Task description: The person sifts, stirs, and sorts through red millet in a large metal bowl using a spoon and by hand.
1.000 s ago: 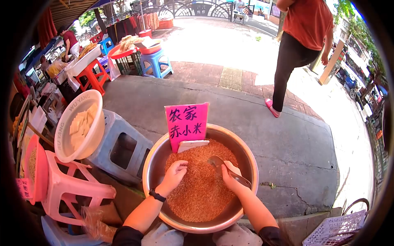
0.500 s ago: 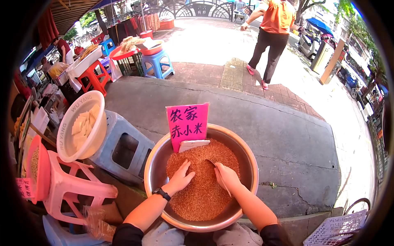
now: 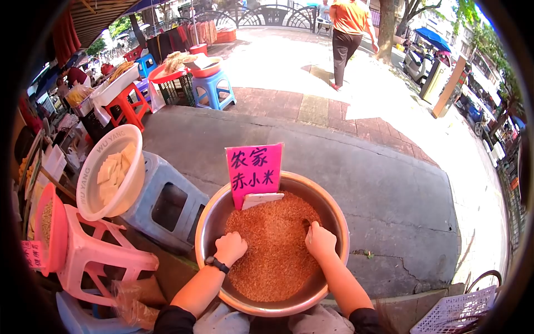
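A wide steel basin point(image 3: 343, 228) stands in front of me, filled with reddish-brown grain point(image 3: 272, 250). My left hand point(image 3: 231, 247), with a dark watch on the wrist, is curled into a fist at the left side of the grain; what is inside it, if anything, is hidden. At the right side of the basin, my right hand point(image 3: 321, 239) is closed round a spoon point(image 3: 306, 223), of which only a small dark part shows by the fingers. A pink card point(image 3: 255, 171) with black handwriting stands upright at the back of the grain, a pale block point(image 3: 261, 199) at its foot.
To the left, a white basin point(image 3: 89, 178) of pale yellow slabs rests on a grey-blue stool point(image 3: 161, 195). Nearby are a pink stool point(image 3: 105, 256) and a red basin point(image 3: 55, 228). A white basket point(image 3: 453, 309) lies at lower right. A person in orange point(image 3: 349, 39) is on the pavement ahead.
My left hand has gone from flat and spread on the grain to a fist, slightly leftward. My right hand has moved right and down with the spoon. The person in orange has walked farther away.
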The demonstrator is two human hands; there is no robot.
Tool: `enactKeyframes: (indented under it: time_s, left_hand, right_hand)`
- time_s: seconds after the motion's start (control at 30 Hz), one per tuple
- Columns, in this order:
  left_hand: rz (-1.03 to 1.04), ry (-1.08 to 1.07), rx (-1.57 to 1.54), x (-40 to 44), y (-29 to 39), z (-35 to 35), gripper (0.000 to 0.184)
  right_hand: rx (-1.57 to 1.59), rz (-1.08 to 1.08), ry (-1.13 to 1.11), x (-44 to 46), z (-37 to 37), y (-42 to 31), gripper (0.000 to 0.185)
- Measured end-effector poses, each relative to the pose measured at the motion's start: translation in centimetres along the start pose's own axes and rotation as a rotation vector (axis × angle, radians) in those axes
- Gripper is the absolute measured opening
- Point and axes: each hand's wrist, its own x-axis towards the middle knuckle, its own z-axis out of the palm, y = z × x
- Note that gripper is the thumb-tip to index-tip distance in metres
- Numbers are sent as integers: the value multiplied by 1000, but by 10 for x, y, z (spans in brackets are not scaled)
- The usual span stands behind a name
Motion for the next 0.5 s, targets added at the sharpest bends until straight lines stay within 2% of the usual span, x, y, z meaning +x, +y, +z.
enactKeyframes:
  time_s: [0.03,0.13,0.37,0.47,0.5]
  left_hand:
    - [24,-50,3,-4,1,-3,36]
    - [56,-187,42,-5,1,-6,38]
    - [223,-500,106,0,-4,0,40]
    - [329,-567,102,7,-10,10,43]
    - [369,-582,91,13,-17,21,44]
  right_hand:
    - [-12,23,-35,-2,-1,-2,24]
    - [-65,10,-40,-7,-1,-4,20]
    - [-198,34,-502,-7,-18,-13,30]
    - [-193,-28,-648,-7,-12,-6,33]
    - [-171,-106,-772,-6,-5,-2,36]
